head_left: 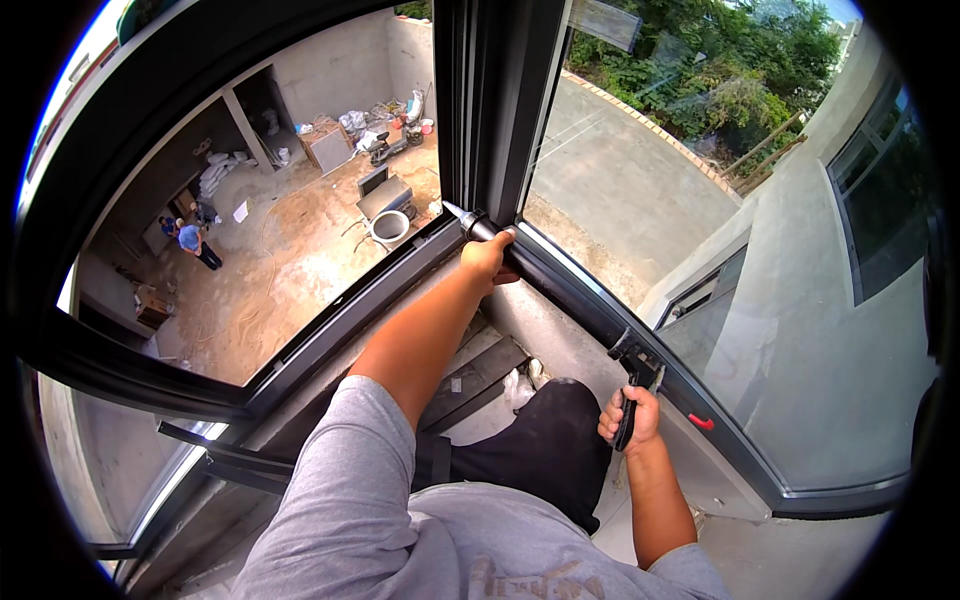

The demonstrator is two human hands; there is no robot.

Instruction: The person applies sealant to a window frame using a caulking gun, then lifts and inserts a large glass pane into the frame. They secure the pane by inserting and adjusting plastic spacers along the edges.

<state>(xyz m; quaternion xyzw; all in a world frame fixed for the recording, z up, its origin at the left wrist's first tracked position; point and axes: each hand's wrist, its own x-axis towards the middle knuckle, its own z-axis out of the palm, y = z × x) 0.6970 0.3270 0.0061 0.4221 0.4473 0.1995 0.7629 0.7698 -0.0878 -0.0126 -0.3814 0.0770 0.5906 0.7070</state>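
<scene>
A black caulking gun [562, 297] lies slantwise along the lower window frame, its pale nozzle [456, 211] pointing into the corner where two dark frames meet. My left hand [487, 259] is wrapped round the front of the barrel, just behind the nozzle. Around the gun's black handle [625, 420] my right hand [640, 416] is closed, near the right-hand sill. Whether the nozzle tip touches the frame, I cannot tell. The dark window frame [345, 305] runs from the corner down to the left.
A small red piece [702, 422] lies on the right frame. Glass panes [620, 160] flank the corner post [495, 110]. My bent knee [560, 410] rests under the sill, near dark boards [475, 375]. Far below lies a yard [290, 250] with people [195, 243] and a round bin [389, 227].
</scene>
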